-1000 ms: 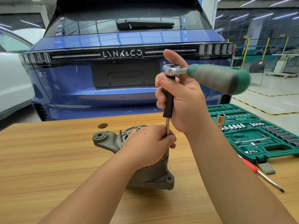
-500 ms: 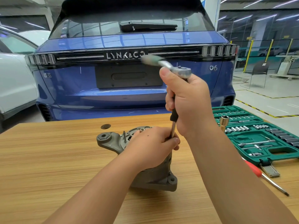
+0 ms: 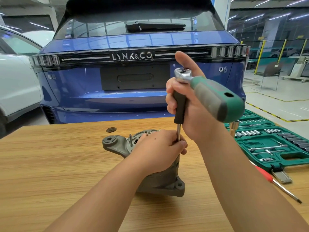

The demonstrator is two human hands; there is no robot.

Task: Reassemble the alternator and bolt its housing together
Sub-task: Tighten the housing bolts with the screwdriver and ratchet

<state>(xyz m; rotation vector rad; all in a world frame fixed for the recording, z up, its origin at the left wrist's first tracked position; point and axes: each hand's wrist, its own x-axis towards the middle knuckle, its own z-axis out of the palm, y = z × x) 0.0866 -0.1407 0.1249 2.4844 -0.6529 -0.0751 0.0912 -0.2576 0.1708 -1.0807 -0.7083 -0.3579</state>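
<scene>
Ratchet work on alternator (image 3: 147, 174), upright on wooden table (image 3: 50, 164).

Left hand (image 3: 158, 149) gripping alternator top, fingers curled round steel extension shaft (image 3: 178, 132). Right hand (image 3: 189, 104) above alternator, clasping black extension grip, thumb raised behind ratchet head. Ratchet (image 3: 210, 96) handle green-grey, angled right. Right of alternator: green socket case (image 3: 274, 144), open; red-handled screwdriver (image 3: 277, 183). Behind alternator: blue car (image 3: 133, 77).

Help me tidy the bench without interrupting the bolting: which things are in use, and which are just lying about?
In use:
alternator
ratchet on its black-handled extension, gripped by the right hand
left hand, steadying the shaft

Lying about:
green socket case
red-handled screwdriver
dark round disc on the table
</scene>
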